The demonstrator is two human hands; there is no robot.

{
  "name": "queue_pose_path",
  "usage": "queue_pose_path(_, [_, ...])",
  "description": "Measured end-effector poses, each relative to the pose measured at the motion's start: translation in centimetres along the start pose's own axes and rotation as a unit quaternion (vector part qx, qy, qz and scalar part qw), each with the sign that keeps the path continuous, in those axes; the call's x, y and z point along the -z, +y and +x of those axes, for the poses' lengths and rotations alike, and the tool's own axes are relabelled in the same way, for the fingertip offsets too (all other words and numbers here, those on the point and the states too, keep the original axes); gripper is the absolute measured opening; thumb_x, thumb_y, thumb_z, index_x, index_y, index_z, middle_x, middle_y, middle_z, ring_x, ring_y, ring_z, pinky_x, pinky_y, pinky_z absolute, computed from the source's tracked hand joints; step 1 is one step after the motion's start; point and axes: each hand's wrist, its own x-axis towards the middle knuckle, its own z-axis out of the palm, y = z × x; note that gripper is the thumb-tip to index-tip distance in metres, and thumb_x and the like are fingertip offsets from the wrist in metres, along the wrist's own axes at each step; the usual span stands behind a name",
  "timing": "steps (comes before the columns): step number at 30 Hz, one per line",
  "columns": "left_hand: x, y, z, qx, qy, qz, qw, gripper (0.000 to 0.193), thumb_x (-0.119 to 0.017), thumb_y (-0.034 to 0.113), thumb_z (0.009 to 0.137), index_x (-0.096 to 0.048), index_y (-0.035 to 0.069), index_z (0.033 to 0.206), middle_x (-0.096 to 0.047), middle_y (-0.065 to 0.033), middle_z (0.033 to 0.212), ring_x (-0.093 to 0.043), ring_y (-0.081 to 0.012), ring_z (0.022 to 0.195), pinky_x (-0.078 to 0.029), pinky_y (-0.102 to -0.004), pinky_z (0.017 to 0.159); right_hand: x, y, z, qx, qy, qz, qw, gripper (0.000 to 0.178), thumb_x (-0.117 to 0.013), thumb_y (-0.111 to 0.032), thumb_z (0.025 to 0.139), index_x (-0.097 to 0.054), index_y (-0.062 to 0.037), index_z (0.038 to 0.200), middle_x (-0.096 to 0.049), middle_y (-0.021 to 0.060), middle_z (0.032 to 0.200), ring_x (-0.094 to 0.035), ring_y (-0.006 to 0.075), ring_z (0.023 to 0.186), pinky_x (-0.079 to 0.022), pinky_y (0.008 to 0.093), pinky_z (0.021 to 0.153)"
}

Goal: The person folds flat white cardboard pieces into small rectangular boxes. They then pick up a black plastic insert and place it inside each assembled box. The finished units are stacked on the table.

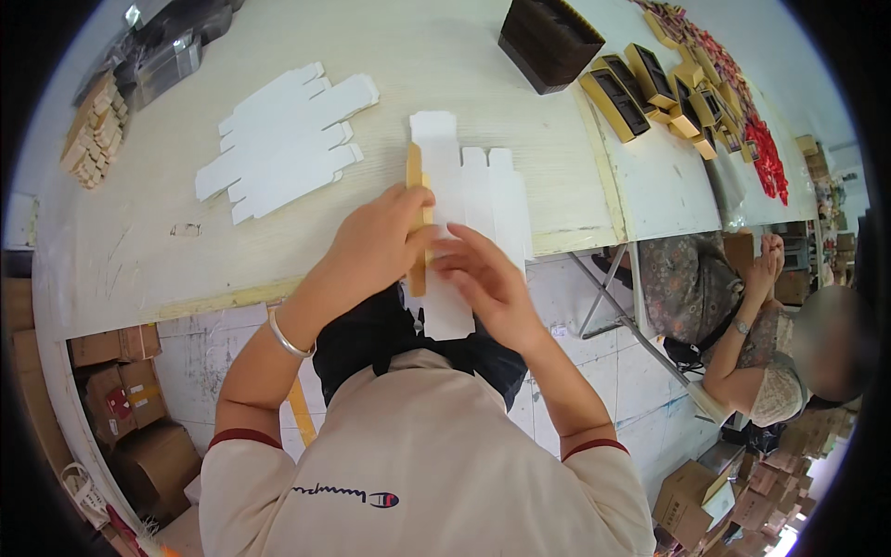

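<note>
I watch a white carton blank lying at the front of the worktop, its near end jutting past the edge. The left hand has its fingertips on the gold strip along the blank's left side; I can't tell whether it pinches or only presses. The right hand is half-curled, fingers apart, just beside that strip. To their left I see more flat white blanks; farther off, to the right, nested dark-brown trays and gold boxes with dark inserts.
</note>
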Motion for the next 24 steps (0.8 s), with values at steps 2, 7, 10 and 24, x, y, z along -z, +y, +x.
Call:
queue_pose_path(2, [0.7,-0.8,0.7,-0.029,0.003,0.036,0.999,0.031,-0.054,0.008,0.088,-0.05,0.005,0.118,-0.06,-0.0162,0.107,-0.059,-0.0354,0.087,-0.046,-0.0402,0.072,2.5,-2.2,-0.8,0.202,0.029,-0.355,0.912,0.044,-0.063,-0.009,0.085,-0.054,-0.0036,0.127,-0.051,0.0184,0.128,-0.056,0.0322,0.111,-0.043,0.0373,0.097])
queue_pose_path(7, [2.3,0.1,3.3,-0.017,-0.08,0.044,0.996,0.034,-0.051,0.001,0.085,-0.048,0.008,0.118,-0.063,-0.0168,0.1,-0.06,-0.0354,0.089,-0.047,-0.0422,0.075,5.0,-2.5,-2.0,0.283,-0.056,-0.654,0.699,0.038,-0.067,-0.01,0.078,-0.061,-0.0035,0.115,-0.056,0.0153,0.12,-0.056,0.0319,0.111,-0.041,0.0439,0.099])
queue_pose_path(10, [1.7,-0.2,4.6,-0.035,-0.091,0.033,0.995,0.034,-0.053,0.002,0.085,-0.049,0.008,0.118,-0.064,-0.015,0.099,-0.061,-0.034,0.089,-0.048,-0.0408,0.077,5.0,-0.6,-1.0,0.352,-0.071,-0.623,0.695,0.025,-0.07,-0.01,0.073,-0.063,-0.0022,0.096,-0.062,0.0129,0.106,-0.058,0.0311,0.102,-0.044,0.0418,0.092])
queue_pose_path(24, [0.5,-1.6,4.8,-0.13,-0.069,0.04,0.988,0.024,-0.055,0.004,0.084,-0.058,0.01,0.107,-0.063,-0.0095,0.099,-0.06,-0.0297,0.09,-0.048,-0.04,0.077,3.1,1.6,1.3,0.407,-0.007,-0.632,0.659,0.028,-0.071,-0.015,0.072,-0.064,-0.0041,0.096,-0.055,0.0085,0.098,-0.056,0.0245,0.091,-0.045,0.0366,0.08])
